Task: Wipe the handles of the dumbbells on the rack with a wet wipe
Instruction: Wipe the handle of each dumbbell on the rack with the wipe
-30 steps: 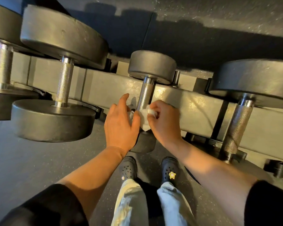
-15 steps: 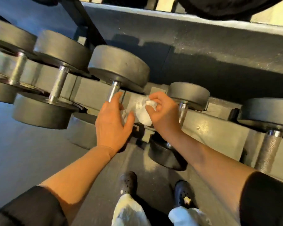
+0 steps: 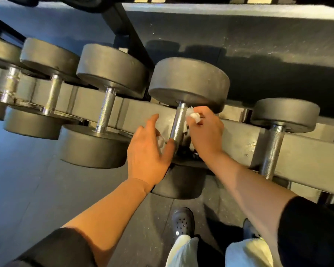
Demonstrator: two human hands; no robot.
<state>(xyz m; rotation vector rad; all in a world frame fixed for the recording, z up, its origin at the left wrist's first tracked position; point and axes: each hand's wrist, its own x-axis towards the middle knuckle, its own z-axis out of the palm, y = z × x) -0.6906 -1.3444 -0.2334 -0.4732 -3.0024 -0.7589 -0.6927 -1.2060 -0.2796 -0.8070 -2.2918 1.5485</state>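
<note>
A row of black dumbbells lies across the grey rack (image 3: pixel 239 137). The one in front of me has a knurled steel handle (image 3: pixel 178 122) under a big round head (image 3: pixel 189 81). My right hand (image 3: pixel 206 135) pinches a crumpled white wet wipe (image 3: pixel 194 115) against the right side of that handle, near its top. My left hand (image 3: pixel 148 151) is on the handle's left, fingers straight, thumb by the bar. A white bit of wipe (image 3: pixel 160 140) shows under its fingers. Whether the wipe runs behind the handle is hidden.
More dumbbells lie to the left (image 3: pixel 106 110) and right (image 3: pixel 274 143) on the same rack. A dark upper shelf (image 3: pixel 239 22) hangs over the row, with a black upright (image 3: pixel 127 29). My feet in black clogs (image 3: pixel 181 222) stand on the rubber floor.
The view has shifted left along the rack. Both hands have left the small dumbbell and moved with the wipe to the larger one on its left.
</note>
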